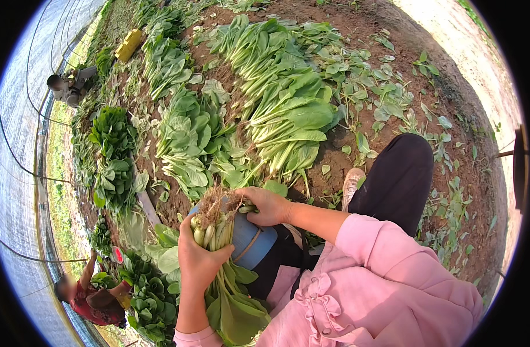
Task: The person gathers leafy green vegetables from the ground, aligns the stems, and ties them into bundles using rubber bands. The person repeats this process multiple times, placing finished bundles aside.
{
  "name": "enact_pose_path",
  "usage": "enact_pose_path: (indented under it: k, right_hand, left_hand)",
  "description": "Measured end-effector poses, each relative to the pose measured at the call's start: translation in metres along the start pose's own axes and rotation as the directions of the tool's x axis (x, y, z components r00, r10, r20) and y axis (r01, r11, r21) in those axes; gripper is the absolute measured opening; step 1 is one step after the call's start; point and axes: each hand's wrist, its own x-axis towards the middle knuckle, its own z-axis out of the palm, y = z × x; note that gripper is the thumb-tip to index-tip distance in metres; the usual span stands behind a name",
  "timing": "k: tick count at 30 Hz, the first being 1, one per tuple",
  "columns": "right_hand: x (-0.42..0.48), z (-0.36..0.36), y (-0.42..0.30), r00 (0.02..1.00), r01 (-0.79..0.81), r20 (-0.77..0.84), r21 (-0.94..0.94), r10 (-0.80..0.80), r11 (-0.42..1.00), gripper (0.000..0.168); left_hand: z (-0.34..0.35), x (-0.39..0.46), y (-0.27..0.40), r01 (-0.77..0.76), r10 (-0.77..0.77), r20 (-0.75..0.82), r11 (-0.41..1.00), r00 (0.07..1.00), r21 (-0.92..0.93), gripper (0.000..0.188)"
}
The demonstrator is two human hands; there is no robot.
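My left hand (202, 256) is closed around the pale stems of a bunch of leafy greens (217, 236), its roots up and its leaves hanging down over my wrist and lap. My right hand (265, 206) is at the root end, its fingers on a stem with brown, soil-covered roots (217, 206). Its fingertips are partly hidden by the roots. Under the bunch a blue pad (252, 238) with a cord lies across my leg.
Pulled greens lie in long rows on the soil ahead (291, 104) and to the left (187, 139). Loose leaves are scattered at right. Two people crouch at the left, one lower (95, 299), one farther off (72, 86). A yellow container (128, 45) lies at upper left.
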Motion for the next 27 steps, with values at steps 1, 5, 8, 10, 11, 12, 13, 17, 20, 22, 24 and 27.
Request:
enact_pose_path:
  k: [1, 5, 8, 10, 11, 12, 13, 17, 20, 22, 24, 27]
  right_hand:
    - [0.000, -0.001, 0.000, 1.000, 0.008, -0.002, 0.015, -0.008, 1.000, 0.066]
    - [0.000, -0.002, 0.006, 0.996, 0.072, -0.062, 0.006, -0.072, 0.997, 0.061]
    - [0.000, -0.001, 0.005, 0.994, 0.016, -0.104, -0.093, -0.025, 0.996, 0.052]
    - [-0.001, -0.006, 0.005, 0.995, 0.043, -0.083, -0.196, -0.060, 0.980, 0.050]
    - [-0.002, -0.010, 0.006, 0.995, 0.056, -0.072, -0.247, -0.076, 0.967, 0.049]
    - [-0.005, -0.020, 0.000, 0.989, 0.102, -0.076, -0.260, -0.126, 0.960, 0.046]
    - [-0.006, -0.027, -0.001, 0.984, 0.081, -0.135, -0.261, -0.119, 0.962, 0.046]
    - [-0.015, -0.082, -0.035, 0.960, -0.104, -0.276, -0.179, 0.052, 0.978, 0.048]
    - [-0.028, -0.133, -0.090, 0.918, -0.113, -0.376, 0.063, 0.128, 0.992, 0.046]
    - [-0.033, -0.152, -0.116, 0.939, -0.116, -0.300, 0.186, 0.169, 0.976, 0.045]
    - [-0.033, -0.156, -0.137, 0.962, -0.112, -0.184, 0.412, 0.203, 0.904, 0.033]
    - [-0.021, -0.137, -0.136, 0.944, -0.322, 0.051, 0.370, 0.327, 0.871, 0.026]
  left_hand:
    - [0.000, 0.000, 0.000, 0.009, -0.009, 0.003, 1.000, 1.000, -0.005, 0.081]
    - [-0.002, 0.000, 0.012, 0.036, -0.036, 0.020, 0.999, 0.999, 0.017, 0.081]
    - [-0.001, 0.001, 0.011, 0.036, -0.037, 0.010, 0.997, 0.999, 0.069, 0.080]
    - [-0.001, 0.002, 0.013, 0.068, -0.069, 0.003, 0.993, 0.998, 0.093, 0.078]
    - [0.000, 0.002, 0.014, 0.088, -0.087, -0.010, 0.991, 0.996, 0.099, 0.077]
    - [0.000, 0.002, 0.015, 0.108, -0.106, -0.026, 0.989, 0.994, 0.105, 0.077]
    - [0.001, 0.003, 0.017, 0.128, -0.124, -0.041, 0.986, 0.991, 0.109, 0.076]
    - [-0.001, 0.011, 0.023, 0.172, -0.169, -0.042, 0.979, 0.985, 0.108, 0.076]
    - [-0.007, 0.020, 0.004, 0.163, -0.157, -0.055, 0.977, 0.986, 0.138, 0.075]
    - [-0.011, 0.027, 0.000, 0.208, -0.209, 0.000, 0.974, 0.978, 0.088, 0.080]
    - [-0.013, 0.033, -0.004, 0.229, -0.230, 0.016, 0.972, 0.973, 0.057, 0.081]
    - [-0.005, 0.048, 0.013, 0.231, -0.226, 0.092, 0.972, 0.970, -0.048, 0.081]
